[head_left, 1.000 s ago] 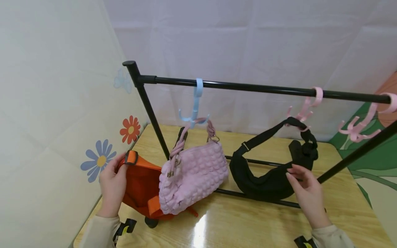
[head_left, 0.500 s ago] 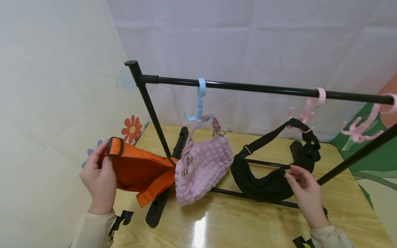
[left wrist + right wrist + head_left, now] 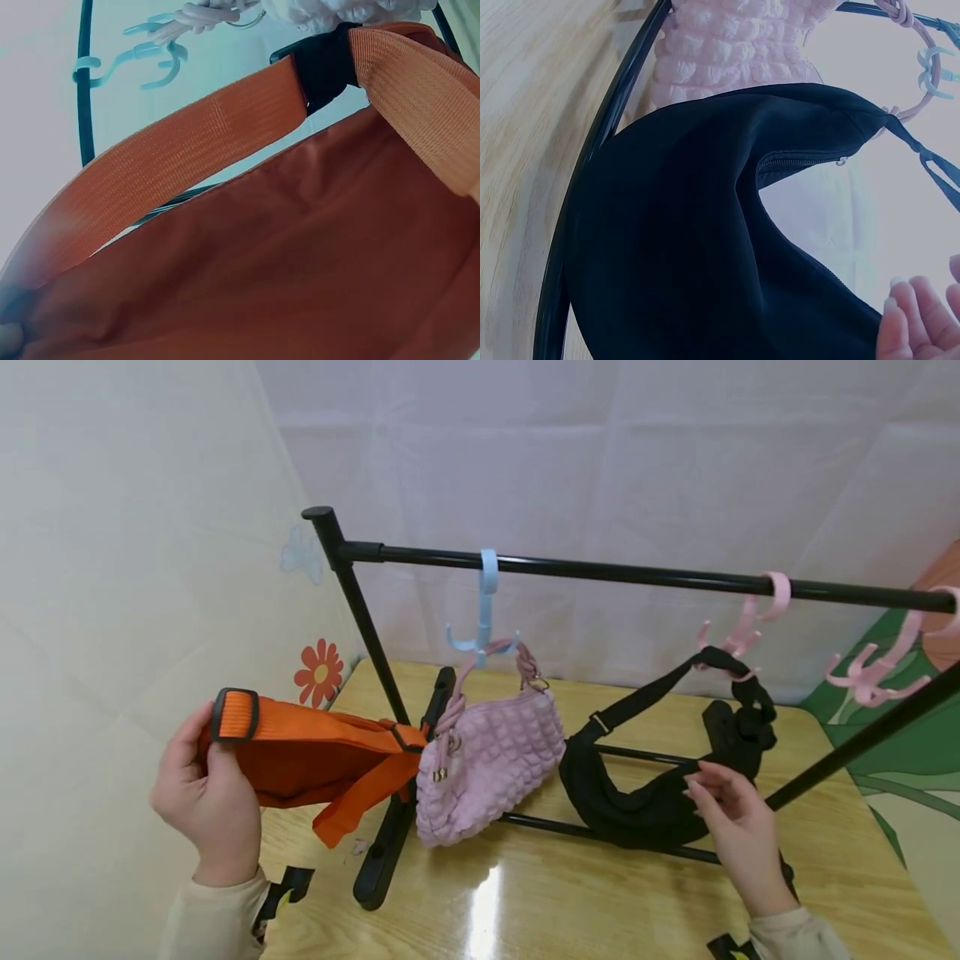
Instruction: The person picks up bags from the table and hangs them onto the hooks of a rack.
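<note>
At the left of the head view, my left hand (image 3: 213, 797) grips an orange bag (image 3: 300, 768) by its strap, beside a black slider buckle (image 3: 235, 715). In the left wrist view, a black clip (image 3: 324, 67) joins two lengths of the bag's orange strap (image 3: 210, 124). The bag's far end reaches a pink bubble-textured handbag (image 3: 498, 752), which hangs by its twisted handle from a blue hook (image 3: 484, 606). My right hand (image 3: 738, 831), holding nothing, has its fingers loosely bent in front of a black crescent bag (image 3: 637, 810). Whether it touches that bag cannot be told.
A black rack (image 3: 637, 574) stands on a wooden table (image 3: 570, 902). The black bag hangs from a pink hook (image 3: 738, 625); another pink hook (image 3: 873, 672) is farther right. Walls stand behind and to the left, and the rack's foot (image 3: 382, 860) lies under the orange bag.
My left hand has moved left and slightly down, drawing the orange bag out from behind the pink handbag and stretching it sideways. The pink handbag has shifted right. My right hand has hardly moved.
</note>
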A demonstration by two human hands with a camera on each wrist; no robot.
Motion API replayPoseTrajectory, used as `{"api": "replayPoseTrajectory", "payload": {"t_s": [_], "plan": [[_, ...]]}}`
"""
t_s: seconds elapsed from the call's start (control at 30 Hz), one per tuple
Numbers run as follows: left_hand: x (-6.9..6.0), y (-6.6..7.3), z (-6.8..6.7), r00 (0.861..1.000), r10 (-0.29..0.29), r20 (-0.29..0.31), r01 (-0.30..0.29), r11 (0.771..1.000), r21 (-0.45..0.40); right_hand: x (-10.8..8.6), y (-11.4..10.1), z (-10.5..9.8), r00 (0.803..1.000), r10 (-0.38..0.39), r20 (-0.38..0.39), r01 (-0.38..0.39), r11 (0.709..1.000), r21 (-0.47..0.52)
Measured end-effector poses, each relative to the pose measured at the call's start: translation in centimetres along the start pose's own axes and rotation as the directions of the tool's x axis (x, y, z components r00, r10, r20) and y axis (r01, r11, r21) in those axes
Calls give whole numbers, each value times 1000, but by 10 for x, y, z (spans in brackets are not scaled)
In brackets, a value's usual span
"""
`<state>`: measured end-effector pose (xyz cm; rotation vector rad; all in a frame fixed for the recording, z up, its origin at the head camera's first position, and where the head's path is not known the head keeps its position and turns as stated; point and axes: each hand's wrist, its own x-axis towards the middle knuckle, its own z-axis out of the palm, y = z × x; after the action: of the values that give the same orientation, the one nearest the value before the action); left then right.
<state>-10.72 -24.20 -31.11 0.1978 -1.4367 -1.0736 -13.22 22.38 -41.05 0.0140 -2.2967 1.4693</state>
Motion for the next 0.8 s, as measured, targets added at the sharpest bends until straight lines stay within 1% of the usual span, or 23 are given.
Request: {"api": "replayPoseTrajectory", "payload": {"t_s": [0.13, 0.23, 0.3, 0.37, 0.5, 0.57, 0.73, 0.8], "plan": [[1, 1, -1, 1000, -8, -26, 8, 1000, -8, -1, -1, 1, 1000, -7, 1, 7, 1000, 1], [3, 1, -3, 998, -15, -54, 13, 999, -41, -1, -1, 1, 1000, -7, 4, 7, 1000, -6], [5, 1, -4, 997, -15, -79, 11, 998, -54, -2, -1, 2, 1000, -3, 6, 3, 1000, -6], [8, 2, -6, 995, -16, -97, 12, 999, -47, -2, -1, 3, 1000, -3, 10, 3, 1000, -8], [14, 5, -9, 991, -30, -132, 23, 999, -48, -2, -1, 5, 1000, -20, 14, 20, 1000, 7], [17, 7, -10, 987, -38, -154, 27, 997, -77, -2, -1, 6, 999, -29, 16, 29, 1000, 5], [23, 11, -13, 982, -35, -185, 11, 992, -129, -3, -2, 10, 999, -35, 19, 35, 999, -7], [26, 12, -14, 983, -15, -184, -5, 994, -109, -3, -2, 11, 999, -38, 21, 38, 999, -8]]}}
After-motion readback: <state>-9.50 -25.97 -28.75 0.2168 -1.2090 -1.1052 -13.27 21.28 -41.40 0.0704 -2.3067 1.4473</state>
